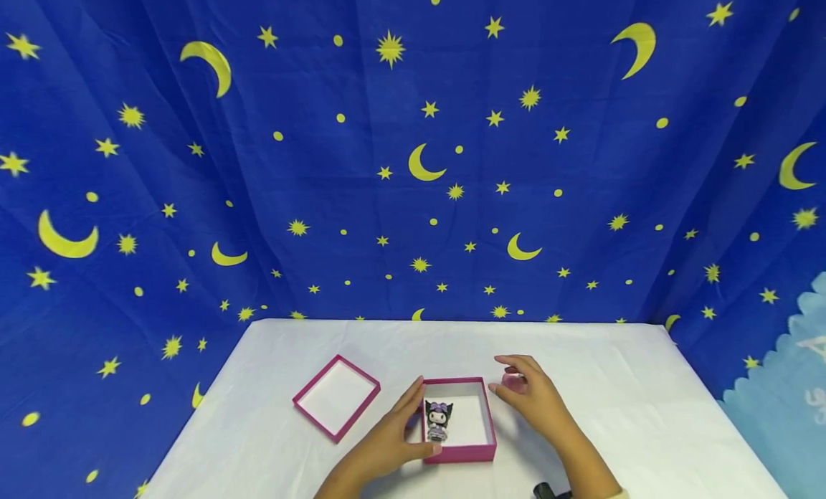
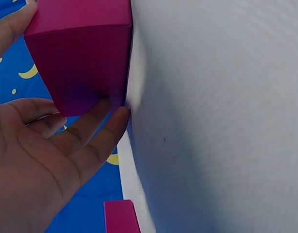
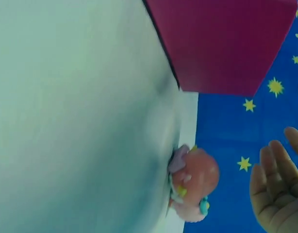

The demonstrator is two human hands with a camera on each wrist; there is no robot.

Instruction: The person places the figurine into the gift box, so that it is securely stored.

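An open magenta box (image 1: 464, 452) with a white inside stands on the white table. In its left part is a small figurine (image 1: 438, 421) with a black eared hood and a purple bow. My left hand (image 1: 390, 438) holds the box at its left side, thumb at the front wall and fingers along the side toward the back corner. To the right of the box, my right hand (image 1: 538, 398) hovers with fingers apart, holding nothing. A second figurine (image 3: 195, 177), pink and rounded with small colored decorations, sits on the table close to that hand, partly hidden behind it in the head view.
The magenta-rimmed box lid (image 1: 338, 398) lies inside up on the table (image 1: 277, 355), left of the box. A black object (image 1: 545, 490) is at the bottom edge near the right forearm. A blue star-and-moon curtain (image 1: 361, 198) surrounds the table.
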